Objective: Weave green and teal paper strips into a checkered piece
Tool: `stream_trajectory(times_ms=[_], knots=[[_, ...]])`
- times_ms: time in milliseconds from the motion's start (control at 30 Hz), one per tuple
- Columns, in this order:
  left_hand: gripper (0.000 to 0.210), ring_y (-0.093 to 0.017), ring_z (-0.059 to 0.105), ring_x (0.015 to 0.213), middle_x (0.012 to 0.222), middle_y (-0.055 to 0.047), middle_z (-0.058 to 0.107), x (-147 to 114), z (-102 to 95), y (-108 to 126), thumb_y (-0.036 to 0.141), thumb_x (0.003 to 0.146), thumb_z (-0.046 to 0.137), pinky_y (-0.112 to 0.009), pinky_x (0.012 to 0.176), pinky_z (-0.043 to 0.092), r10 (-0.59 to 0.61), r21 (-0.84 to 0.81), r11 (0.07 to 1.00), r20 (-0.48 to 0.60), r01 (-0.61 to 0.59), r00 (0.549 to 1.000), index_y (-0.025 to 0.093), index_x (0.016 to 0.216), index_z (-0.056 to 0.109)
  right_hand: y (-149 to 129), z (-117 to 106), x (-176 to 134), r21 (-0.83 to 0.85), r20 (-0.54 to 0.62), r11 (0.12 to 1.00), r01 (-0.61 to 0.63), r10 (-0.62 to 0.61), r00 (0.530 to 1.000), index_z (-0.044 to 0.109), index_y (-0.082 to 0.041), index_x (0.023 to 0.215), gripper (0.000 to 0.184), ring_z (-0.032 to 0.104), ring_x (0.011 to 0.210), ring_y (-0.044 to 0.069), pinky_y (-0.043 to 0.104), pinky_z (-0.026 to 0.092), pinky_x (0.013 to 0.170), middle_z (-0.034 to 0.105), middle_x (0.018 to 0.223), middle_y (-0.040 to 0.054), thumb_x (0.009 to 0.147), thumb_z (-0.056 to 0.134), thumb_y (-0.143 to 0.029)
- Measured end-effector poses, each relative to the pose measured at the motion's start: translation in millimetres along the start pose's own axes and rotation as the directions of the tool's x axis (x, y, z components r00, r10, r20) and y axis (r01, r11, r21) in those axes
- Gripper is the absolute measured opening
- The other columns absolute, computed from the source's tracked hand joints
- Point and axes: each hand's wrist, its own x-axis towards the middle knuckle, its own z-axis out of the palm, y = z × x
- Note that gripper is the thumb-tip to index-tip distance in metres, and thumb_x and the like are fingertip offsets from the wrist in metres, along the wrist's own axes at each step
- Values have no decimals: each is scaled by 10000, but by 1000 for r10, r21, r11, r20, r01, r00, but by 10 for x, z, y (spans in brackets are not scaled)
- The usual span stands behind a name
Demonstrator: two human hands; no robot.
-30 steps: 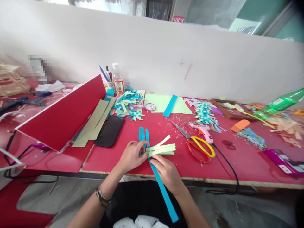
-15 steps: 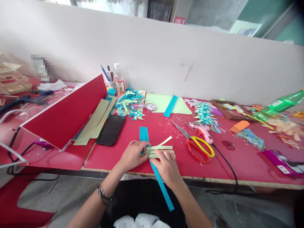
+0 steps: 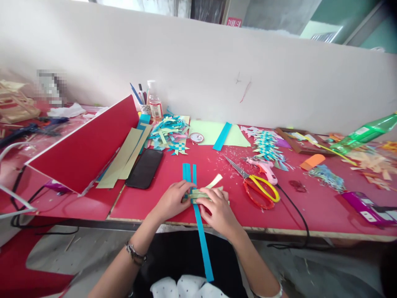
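Blue paper strips (image 3: 202,244) cross pale green paper strips (image 3: 214,181) in a small weave near the table's front edge. My left hand (image 3: 173,200) is closed on the weave's left side, its fingertips pinching the paper strips. From the right, my right hand (image 3: 218,210) presses its fingers onto the pale green strips, its thumb beside the long blue one. That blue strip hangs over the edge toward my lap. Other blue ends stick out beyond the weave, away from me. The fingers hide much of the crossing.
Scissors (image 3: 257,184) and a pink glue gun (image 3: 263,169) lie to the right. A black phone (image 3: 144,169) and paper sheets (image 3: 119,159) are at the left, beside a red board (image 3: 89,145). Woven scraps (image 3: 169,132) are piled behind. A green bottle (image 3: 364,132) leans far right.
The long blue strip's lower end has swung left and its upper end now stands apart from the other blue strips. My right hand has shifted slightly over the green strips.
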Motion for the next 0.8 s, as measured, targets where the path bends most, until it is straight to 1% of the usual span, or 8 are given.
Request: stream_trajectory(times_ms=[100, 200, 300, 367, 467, 567, 733, 800], knots=[[385, -132, 513, 746, 925, -37, 514, -21, 2, -3, 71, 720, 441, -246, 690, 427, -3, -24, 1000, 7, 3, 1000, 199, 1082, 469, 16, -38, 19, 13, -5, 998, -68, 68, 998, 591, -227, 868, 256, 487, 924, 183, 337, 314, 769, 578, 1078, 21, 748, 424, -73], [337, -131, 514, 773, 951, -47, 498, -39, 1, -6, 86, 755, 430, -244, 703, 441, 9, -42, 999, -4, -10, 1000, 194, 1073, 465, 38, -53, 83, 19, 10, 994, -111, 111, 994, 577, -226, 941, 250, 495, 958, 183, 336, 321, 775, 580, 1100, 35, 818, 379, -137], [335, -162, 495, 919, 1007, -63, 485, -51, -3, -12, 81, 754, 447, -283, 809, 431, 56, -8, 998, -37, -56, 998, 191, 1070, 468, 63, -39, 163, 12, 99, 993, -114, 112, 989, 544, -237, 1046, 256, 470, 1044, 204, 359, 334, 799, 546, 1169, 56, 857, 373, -252], [330, -188, 469, 990, 1035, -73, 477, -58, -3, -16, 86, 751, 461, -320, 855, 415, 73, 50, 996, -56, -70, 996, 191, 1063, 478, 77, -21, 202, 3, 146, 994, -105, 103, 984, 520, -247, 1098, 282, 454, 1078, 215, 401, 320, 841, 531, 1196, 63, 865, 361, -266], [316, -211, 452, 1033, 1084, -89, 458, -67, -1, -25, 120, 748, 490, -349, 872, 411, 53, 98, 994, -95, -44, 994, 189, 1056, 487, 92, -7, 231, -16, 168, 995, -97, 98, 981, 504, -269, 1119, 293, 445, 1092, 221, 487, 259, 900, 529, 1205, 51, 871, 348, -256], [317, -198, 467, 1030, 1093, -89, 462, -68, 7, -33, 134, 751, 495, -330, 871, 419, 47, 64, 997, -102, -40, 994, 186, 1063, 483, 105, -16, 236, -11, 183, 996, -90, 91, 979, 515, -286, 1093, 276, 447, 1090, 219, 538, 224, 914, 530, 1203, 36, 866, 359, -259], [338, -204, 498, 989, 1069, -93, 501, -76, 28, -50, 159, 757, 506, -345, 848, 430, 22, 97, 995, -93, -13, 995, 177, 1094, 481, 124, -51, 226, 50, 189, 993, -108, 97, 977, 533, -272, 1078, 284, 453, 1082, 217, 414, 357, 840, 521, 1188, 52, 819, 446, -351], [330, -207, 500, 983, 1062, -88, 518, -81, 30, -60, 172, 760, 516, -353, 845, 427, 12, 123, 992, -77, -3, 997, 178, 1089, 491, 125, -73, 216, 43, 186, 992, -121, 111, 976, 523, -278, 1090, 309, 465, 1064, 221, 413, 352, 840, 526, 1170, 49, 803, 470, -381]])
